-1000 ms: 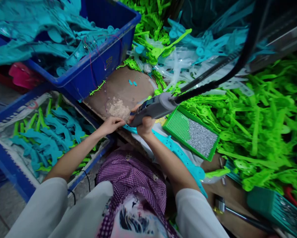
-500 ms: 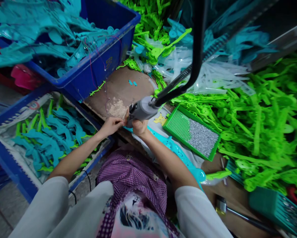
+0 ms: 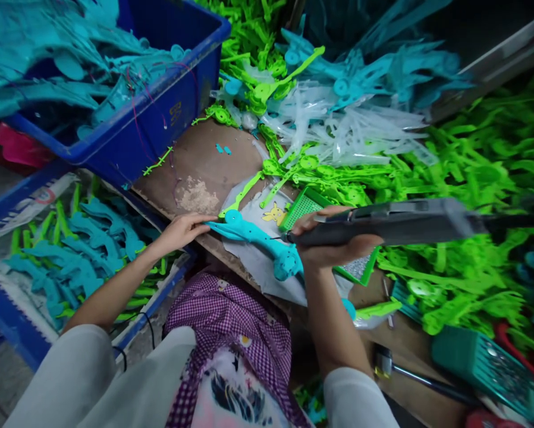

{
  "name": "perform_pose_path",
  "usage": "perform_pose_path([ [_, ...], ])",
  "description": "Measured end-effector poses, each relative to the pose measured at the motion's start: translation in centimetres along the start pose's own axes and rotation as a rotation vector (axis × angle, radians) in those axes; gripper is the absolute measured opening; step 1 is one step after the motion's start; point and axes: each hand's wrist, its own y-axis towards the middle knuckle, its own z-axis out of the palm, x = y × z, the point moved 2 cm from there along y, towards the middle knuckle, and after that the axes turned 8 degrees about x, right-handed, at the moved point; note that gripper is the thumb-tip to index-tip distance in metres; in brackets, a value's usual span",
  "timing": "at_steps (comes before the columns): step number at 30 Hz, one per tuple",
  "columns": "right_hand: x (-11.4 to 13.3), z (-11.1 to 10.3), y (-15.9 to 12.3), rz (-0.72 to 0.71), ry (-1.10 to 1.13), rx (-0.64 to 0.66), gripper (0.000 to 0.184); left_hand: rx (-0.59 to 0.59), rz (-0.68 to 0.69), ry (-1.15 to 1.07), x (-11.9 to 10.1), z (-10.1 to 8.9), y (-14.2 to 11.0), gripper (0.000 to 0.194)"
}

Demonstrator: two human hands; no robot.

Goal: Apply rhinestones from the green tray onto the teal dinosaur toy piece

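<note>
My right hand [image 3: 333,241] is closed around a grey power screwdriver [image 3: 396,221] that lies nearly level, its tip pointing left over the cyan plastic toy part [image 3: 253,236]. A dark cable runs off the tool to the right. My left hand [image 3: 184,229] pinches the left end of that cyan part, which rests on a white sheet on the brown workbench [image 3: 204,163]. A green tray [image 3: 307,205] sits partly hidden behind my right hand.
A blue bin [image 3: 160,119] of cyan parts stands at the upper left, another blue crate [image 3: 8,309] of cyan and green parts lower left. Heaps of green parts [image 3: 472,172] and clear parts [image 3: 338,128] cover the bench. A teal box [image 3: 481,362] sits lower right.
My right hand has swung the screwdriver from the part's left end to the right and laid it level. The cyan part now shows uncovered. My left hand stays on its left end.
</note>
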Motion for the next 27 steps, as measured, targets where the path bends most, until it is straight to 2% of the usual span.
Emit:
perform_pose_path([
  [4,-0.8,-1.6,-0.9,-0.011,-0.034,0.004,0.059,-0.017,0.017,0.065,-0.2,0.1,-0.3,0.03],
  [9,-1.1,-2.3,-0.4,-0.015,-0.057,0.008,0.059,0.155,0.1,0.016,-1.0,-0.1,0.3,0.031],
  [12,-0.9,-3.3,0.1,-0.017,-0.103,-0.019,0.061,0.181,0.131,0.017,-1.1,-0.2,0.5,0.029],
  [14,-0.6,-4.1,0.5,-0.025,-0.142,-0.055,0.063,0.133,0.132,-0.022,-1.0,0.0,0.3,0.028],
  [15,-0.5,-4.5,0.8,-0.036,-0.152,-0.078,0.064,0.073,0.118,-0.043,-0.9,0.2,0.2,0.028],
  [19,0.0,-5.8,1.3,-0.058,-0.138,-0.129,0.06,-0.278,0.044,-0.044,-0.6,1.2,-1.0,0.028],
  [21,0.0,-6.3,1.4,-0.029,-0.147,-0.132,0.058,-0.383,0.031,-0.031,-0.6,1.6,-1.5,0.027],
  [24,-0.1,-7.1,1.7,0.009,-0.198,-0.162,0.059,-0.397,0.025,-0.042,-0.4,1.4,-1.6,0.025],
  [27,-0.4,-8.0,3.3,0.031,-0.266,-0.216,0.058,-0.248,0.062,-0.049,0.2,0.5,-1.4,0.026],
])
